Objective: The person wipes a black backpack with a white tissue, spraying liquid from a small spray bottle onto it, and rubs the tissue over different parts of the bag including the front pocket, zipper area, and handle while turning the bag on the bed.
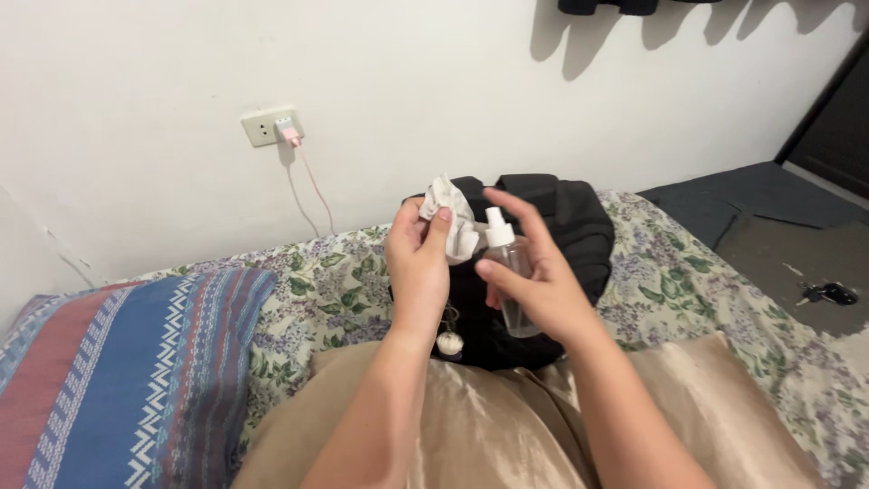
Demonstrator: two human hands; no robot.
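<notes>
Left hand [418, 263] pinching crumpled white cloth [455, 222]; right hand [534, 281] closed around small clear plastic spray bottle [512, 272], forefinger raised over white nozzle. Both above black fabric backpack [543, 263] on floral bed [688, 281]. Better to aim nozzle squarely at cloth, close, pressing gently.

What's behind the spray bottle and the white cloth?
A black bag sits on the flowery bedsheet behind the spray bottle and cloth. The left hand and right hand cover its middle, so any front pocket or zip stays hidden.
</notes>
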